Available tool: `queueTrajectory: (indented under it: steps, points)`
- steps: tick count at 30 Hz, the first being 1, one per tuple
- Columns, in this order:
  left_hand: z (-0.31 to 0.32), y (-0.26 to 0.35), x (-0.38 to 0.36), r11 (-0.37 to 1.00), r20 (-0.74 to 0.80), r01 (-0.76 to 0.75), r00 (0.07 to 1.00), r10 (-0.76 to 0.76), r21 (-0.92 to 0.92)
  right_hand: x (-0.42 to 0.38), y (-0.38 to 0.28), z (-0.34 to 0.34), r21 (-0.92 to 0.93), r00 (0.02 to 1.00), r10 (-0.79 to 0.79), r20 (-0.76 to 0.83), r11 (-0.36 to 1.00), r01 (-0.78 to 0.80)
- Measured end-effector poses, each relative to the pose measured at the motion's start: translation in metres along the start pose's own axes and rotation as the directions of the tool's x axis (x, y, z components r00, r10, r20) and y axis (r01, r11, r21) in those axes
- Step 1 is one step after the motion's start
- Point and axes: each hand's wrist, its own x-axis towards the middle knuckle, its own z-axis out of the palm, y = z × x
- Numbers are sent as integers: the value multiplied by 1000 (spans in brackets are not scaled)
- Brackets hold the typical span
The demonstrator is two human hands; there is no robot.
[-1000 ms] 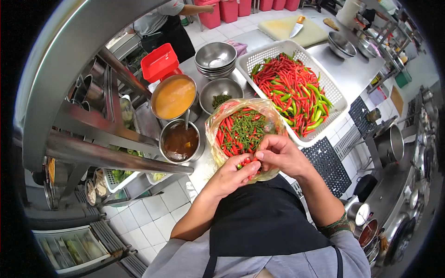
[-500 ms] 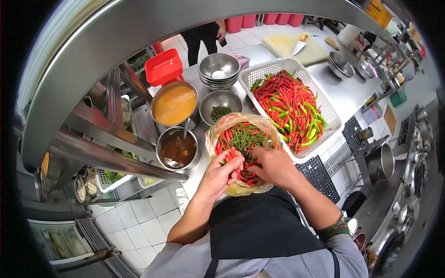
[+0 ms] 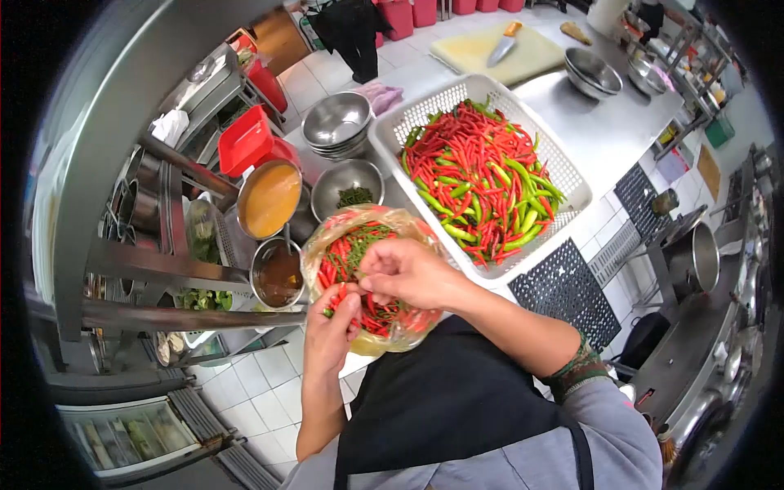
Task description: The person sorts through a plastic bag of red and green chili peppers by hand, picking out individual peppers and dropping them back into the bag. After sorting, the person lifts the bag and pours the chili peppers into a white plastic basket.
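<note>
My left hand (image 3: 329, 333) is closed around a few red chilies (image 3: 333, 306) over the near-left side of an open plastic bag (image 3: 425, 325). Right beside it, the thumb and fingers of my right hand (image 3: 408, 273) pinch together; whatever is between them is too small to make out. Inside the bag lie red chilies, with a heap of green stems (image 3: 363, 245) on top. Behind the bag, a steel bowl (image 3: 327, 189) holds more green stems. To the right, a white perforated basket (image 3: 580, 196) is full of red and green chilies (image 3: 482, 171).
Pots of orange liquid (image 3: 271, 200) and brown sauce (image 3: 276, 273) stand left of the bag, near a metal shelf rail (image 3: 196, 314). Stacked steel bowls (image 3: 336, 118) and a red container (image 3: 245, 140) sit behind. A knife (image 3: 504, 47) lies on a cutting board (image 3: 535, 57).
My view has turned, shifting the bag and bowls leftward. My right hand has lifted from the chilies in the bag to beside my left fingertips. My left hand still holds chilies.
</note>
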Motion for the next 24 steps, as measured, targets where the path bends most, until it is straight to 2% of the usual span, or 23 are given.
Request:
queueTrajectory:
  steps: [3, 5, 8, 11, 12, 13, 14, 15, 16, 19, 20, 23, 24]
  points:
    - [6, 0, 3, 997, -34, -19, 999, 21, 70, 1, 7, -8, 184, 995, 67, 71, 980, -79]
    - [12, 6, 2, 989, -74, -24, 997, 35, 145, 3, 9, -7, 264, 996, 49, 70, 962, -66]
    - [18, 7, -3, 986, -87, -3, 996, 17, 164, 1, 1, -8, 354, 993, 78, 91, 929, -106]
    - [22, 5, -15, 994, 3, -34, 999, 34, 106, 0, -1, -14, 386, 963, 29, 268, 913, -135]
    - [25, 5, -19, 995, 70, -57, 996, 51, 86, 1, -4, -17, 317, 950, 37, 311, 938, -141]
    - [29, 2, -22, 999, 46, -32, 998, 30, 26, 1, -5, -18, 56, 974, -136, 181, 990, 128]
    - [34, -1, -23, 999, 23, -10, 1000, 11, -36, 2, -6, -19, -235, 934, -340, 107, 904, 356]
    - [39, -4, -25, 995, 0, 7, 1000, -7, -99, 4, -8, -18, -509, 834, -542, 99, 693, 511]
    - [42, -7, -26, 991, -14, 2, 1000, -4, -132, 7, -9, -16, -581, 767, -637, 82, 595, 556]
    - [43, -13, -29, 964, -122, -47, 992, 15, -263, 18, -4, -23, -743, 829, -534, 169, 483, 463]
    - [38, -14, -31, 949, -118, -44, 993, 7, -312, 13, -1, -26, -834, 861, -485, 155, 402, 377]
    - [51, -7, -35, 918, -179, -24, 983, -52, -397, -19, -26, -39, -756, 747, -662, 57, 460, 466]
    - [53, -9, -32, 901, -76, -15, 997, -20, -433, -30, -33, -51, -670, 814, -580, 38, 589, 451]
